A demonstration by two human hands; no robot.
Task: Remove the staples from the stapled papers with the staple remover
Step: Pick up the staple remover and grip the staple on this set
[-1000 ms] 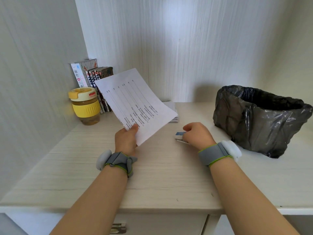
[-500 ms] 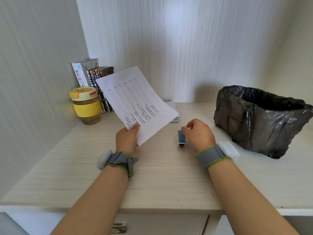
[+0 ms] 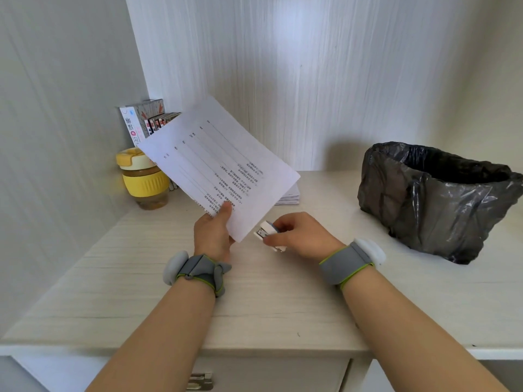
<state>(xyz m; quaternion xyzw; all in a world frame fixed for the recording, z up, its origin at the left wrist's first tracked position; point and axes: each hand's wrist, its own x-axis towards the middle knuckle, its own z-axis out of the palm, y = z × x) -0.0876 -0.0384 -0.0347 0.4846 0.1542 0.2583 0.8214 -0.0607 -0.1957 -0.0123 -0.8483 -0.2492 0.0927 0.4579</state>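
Pale wood desk [image 3: 268, 301] in a white corner: the left hand [image 3: 212, 236] pinches the papers [image 3: 218, 162] by their near edge, thumb on top, tilting them up toward 11 o'clock. At 3 o'clock of that corner, the right hand [image 3: 300, 234] grips the remover [image 3: 267, 233], its mouth just short of the sheets. Judged step: lining up; next, the mouth must meet the staple, which I cannot make out.
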